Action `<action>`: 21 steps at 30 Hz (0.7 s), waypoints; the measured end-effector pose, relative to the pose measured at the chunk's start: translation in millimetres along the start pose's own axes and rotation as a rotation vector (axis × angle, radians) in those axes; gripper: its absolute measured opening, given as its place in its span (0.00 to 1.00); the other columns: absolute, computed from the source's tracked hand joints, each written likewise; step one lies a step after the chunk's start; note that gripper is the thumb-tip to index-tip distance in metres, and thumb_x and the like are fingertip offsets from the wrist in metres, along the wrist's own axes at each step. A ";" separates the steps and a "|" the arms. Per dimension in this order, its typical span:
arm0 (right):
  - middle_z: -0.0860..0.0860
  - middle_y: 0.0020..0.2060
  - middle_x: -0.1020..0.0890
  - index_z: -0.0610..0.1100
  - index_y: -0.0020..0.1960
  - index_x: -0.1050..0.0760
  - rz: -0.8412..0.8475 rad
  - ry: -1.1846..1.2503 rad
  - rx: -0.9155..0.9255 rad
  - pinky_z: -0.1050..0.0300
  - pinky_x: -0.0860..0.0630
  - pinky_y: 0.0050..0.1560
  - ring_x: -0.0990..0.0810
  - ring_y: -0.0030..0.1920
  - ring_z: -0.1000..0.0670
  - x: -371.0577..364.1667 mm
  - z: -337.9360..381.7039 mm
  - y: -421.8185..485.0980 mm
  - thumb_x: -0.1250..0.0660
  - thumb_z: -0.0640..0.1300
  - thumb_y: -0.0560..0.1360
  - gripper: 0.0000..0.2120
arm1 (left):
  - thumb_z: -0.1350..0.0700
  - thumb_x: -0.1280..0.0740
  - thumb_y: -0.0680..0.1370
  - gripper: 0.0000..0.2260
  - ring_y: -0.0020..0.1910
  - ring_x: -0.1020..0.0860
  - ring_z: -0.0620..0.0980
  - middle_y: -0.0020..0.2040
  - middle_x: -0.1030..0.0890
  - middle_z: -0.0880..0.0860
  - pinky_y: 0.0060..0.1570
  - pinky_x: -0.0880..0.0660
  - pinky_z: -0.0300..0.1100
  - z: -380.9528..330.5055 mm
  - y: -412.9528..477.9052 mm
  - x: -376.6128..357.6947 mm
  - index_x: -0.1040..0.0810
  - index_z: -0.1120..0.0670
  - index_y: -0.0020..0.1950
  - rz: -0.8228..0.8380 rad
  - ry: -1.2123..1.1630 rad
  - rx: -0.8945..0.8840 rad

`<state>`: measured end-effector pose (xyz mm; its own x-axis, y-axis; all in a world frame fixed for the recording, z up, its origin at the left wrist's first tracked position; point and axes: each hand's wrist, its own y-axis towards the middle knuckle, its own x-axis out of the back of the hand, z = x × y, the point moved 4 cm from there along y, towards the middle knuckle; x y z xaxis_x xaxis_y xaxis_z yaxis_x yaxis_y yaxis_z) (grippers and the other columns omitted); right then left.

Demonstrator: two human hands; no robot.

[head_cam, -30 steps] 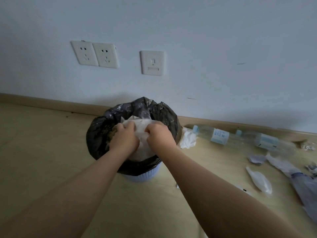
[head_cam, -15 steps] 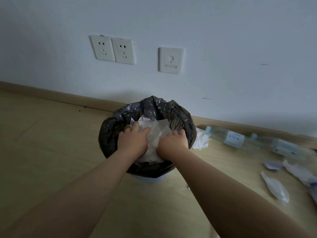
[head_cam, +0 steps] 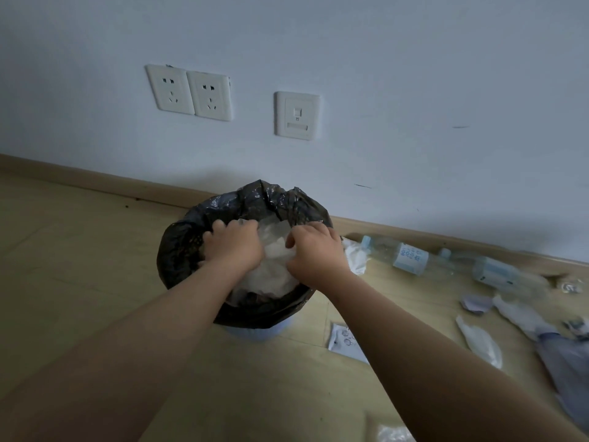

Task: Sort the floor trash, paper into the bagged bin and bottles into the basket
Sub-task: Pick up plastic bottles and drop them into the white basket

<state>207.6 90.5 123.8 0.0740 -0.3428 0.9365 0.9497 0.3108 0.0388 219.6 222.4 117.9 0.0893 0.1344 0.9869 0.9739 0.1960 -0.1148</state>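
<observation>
Curled fingers of left hand (head_cam: 234,247) and right hand (head_cam: 314,250) grip the white paper wad (head_cam: 274,274) inside the black-bagged bin (head_cam: 188,247), with bottles (head_cam: 409,258) lying on the floor (head_cam: 79,266) to its right.

Both bare arms were stretched forward and down, the left forearm (head_cam: 143,330) and right forearm (head_cam: 414,339) converging from the lower corners. The left hand (head_cam: 232,247) lay palm down, knuckles up, its fingers (head_cam: 220,225) curled into the crumpled paper (head_cam: 274,275). The right hand (head_cam: 314,250) sat just beside it, fingers curled, gripping the same paper. The hands were close but apart.
</observation>
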 end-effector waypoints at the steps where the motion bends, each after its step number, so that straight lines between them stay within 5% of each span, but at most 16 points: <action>1: 0.50 0.58 0.24 0.46 0.53 0.28 -0.044 0.042 -0.017 0.52 0.43 0.65 0.35 0.65 0.47 4.8 -5.3 -2.3 0.40 0.37 0.69 0.13 | 0.59 0.45 0.76 0.19 0.63 0.37 0.59 0.64 0.29 0.55 0.58 0.38 0.52 -3.9 -0.1 4.8 0.30 0.48 0.65 -0.035 0.037 -0.001; 4: 0.49 0.50 0.24 0.47 0.46 0.33 -0.140 0.108 -0.109 0.54 0.40 0.54 0.31 0.58 0.45 16.0 -28.6 -11.0 0.41 0.37 0.69 0.08 | 0.59 0.45 0.75 0.19 0.68 0.42 0.58 0.69 0.35 0.55 0.64 0.43 0.54 -20.7 -2.7 13.1 0.29 0.48 0.65 -0.078 0.031 -0.002; 7: 0.49 0.51 0.23 0.45 0.51 0.30 -0.201 0.164 -0.220 0.55 0.41 0.51 0.30 0.56 0.45 21.7 -56.7 -20.4 0.41 0.39 0.72 0.08 | 0.59 0.42 0.75 0.20 0.73 0.48 0.57 0.73 0.42 0.54 0.68 0.47 0.54 -41.1 -7.7 22.6 0.32 0.50 0.66 -0.185 -0.037 -0.047; 11: 0.49 0.55 0.23 0.45 0.56 0.29 -0.228 0.224 -0.327 0.54 0.36 0.55 0.29 0.58 0.46 23.7 -93.1 -34.7 0.41 0.37 0.71 0.14 | 0.63 0.41 0.74 0.17 0.67 0.37 0.55 0.66 0.31 0.53 0.62 0.38 0.48 -82.0 -21.1 31.4 0.30 0.53 0.62 -0.310 -0.290 -0.280; 17: 0.45 0.56 0.22 0.43 0.57 0.28 -0.194 0.359 -0.617 0.55 0.31 0.52 0.25 0.56 0.43 -6.0 -160.4 -65.5 0.41 0.38 0.73 0.13 | 0.63 0.41 0.74 0.12 0.52 0.26 0.49 0.55 0.24 0.50 0.44 0.35 0.39 -161.5 -61.7 -5.9 0.24 0.53 0.54 -0.081 -0.553 -0.659; 21: 0.42 0.59 0.23 0.42 0.59 0.29 -0.034 0.318 -0.733 0.51 0.30 0.59 0.26 0.59 0.41 -38.6 -198.4 -87.5 0.40 0.38 0.74 0.14 | 0.64 0.43 0.74 0.15 0.51 0.26 0.49 0.57 0.23 0.52 0.49 0.29 0.42 -174.7 -76.3 -66.6 0.23 0.53 0.55 0.172 -0.572 -0.602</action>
<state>182.1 -99.4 15.1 0.0196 -0.6125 0.7902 0.9032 -0.3281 -0.2767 175.9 28.8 80.7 0.2847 0.6172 0.7335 0.9158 -0.4013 -0.0178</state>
